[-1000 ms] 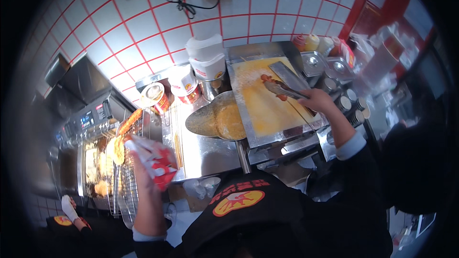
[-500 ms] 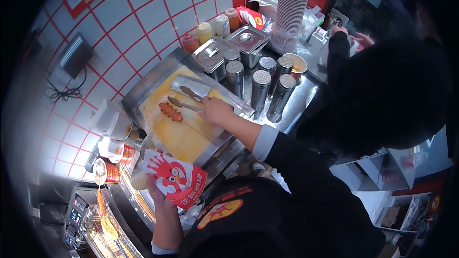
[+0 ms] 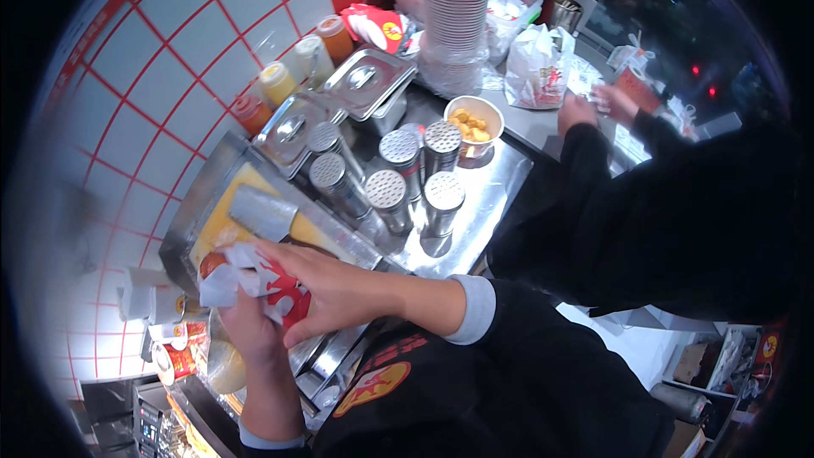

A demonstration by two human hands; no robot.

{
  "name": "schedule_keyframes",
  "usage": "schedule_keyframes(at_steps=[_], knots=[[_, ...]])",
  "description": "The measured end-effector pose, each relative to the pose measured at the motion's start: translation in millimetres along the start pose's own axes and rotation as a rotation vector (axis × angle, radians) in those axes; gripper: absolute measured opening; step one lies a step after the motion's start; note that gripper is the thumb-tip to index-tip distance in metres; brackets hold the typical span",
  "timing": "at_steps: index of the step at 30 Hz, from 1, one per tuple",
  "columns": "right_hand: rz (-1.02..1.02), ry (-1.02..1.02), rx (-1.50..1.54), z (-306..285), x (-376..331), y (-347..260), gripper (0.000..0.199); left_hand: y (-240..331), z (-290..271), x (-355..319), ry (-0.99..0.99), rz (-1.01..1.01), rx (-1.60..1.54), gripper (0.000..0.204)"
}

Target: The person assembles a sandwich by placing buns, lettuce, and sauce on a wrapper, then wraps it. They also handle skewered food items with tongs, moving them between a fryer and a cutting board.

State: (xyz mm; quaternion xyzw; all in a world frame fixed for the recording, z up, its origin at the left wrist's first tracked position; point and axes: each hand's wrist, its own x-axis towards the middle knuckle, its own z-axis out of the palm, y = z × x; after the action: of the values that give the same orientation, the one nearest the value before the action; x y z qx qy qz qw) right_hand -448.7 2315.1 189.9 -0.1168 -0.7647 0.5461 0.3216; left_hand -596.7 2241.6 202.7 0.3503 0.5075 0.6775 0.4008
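Both my hands are around a red and white paper bag, held over the near edge of the cutting board. A browned sausage peeks out of the bag's white open end. My left hand grips the bag from below. My right hand is wrapped over its other side, the thumb low and the fingers along the top. Just beyond them, a broad metal blade lies flat on the yellow board. Most of the sausage is hidden inside the bag.
Several metal shakers stand right of the board, near a paper cup of fried pieces. Lidded steel pans, sauce bottles and a tall cup stack line the back. At right, a co-worker's hands are beside a white plastic bag.
The sausage, earlier on the board, is now in the paper bag. My right hand has left the tongs and moved onto the bag. The view has shifted right.
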Motion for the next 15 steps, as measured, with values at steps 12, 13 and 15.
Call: schedule_keyframes(at_steps=[12, 13, 15], knots=[[-0.163, 1.189, 0.299, -159.1, -89.6, 38.4, 0.039, 6.4, 79.3, 10.9, -0.308, 0.029, 0.028, 0.096], [-0.117, 1.238, 0.07, -179.2, -107.9, 40.6, 0.042, 4.7, 63.9, 7.6, -0.283, 0.028, 0.025, 0.094], [-0.085, 1.422, -0.069, -206.5, -138.1, 41.9, 0.04, 1.0, 26.8, -0.2, -0.247, 0.023, 0.037, 0.082]])
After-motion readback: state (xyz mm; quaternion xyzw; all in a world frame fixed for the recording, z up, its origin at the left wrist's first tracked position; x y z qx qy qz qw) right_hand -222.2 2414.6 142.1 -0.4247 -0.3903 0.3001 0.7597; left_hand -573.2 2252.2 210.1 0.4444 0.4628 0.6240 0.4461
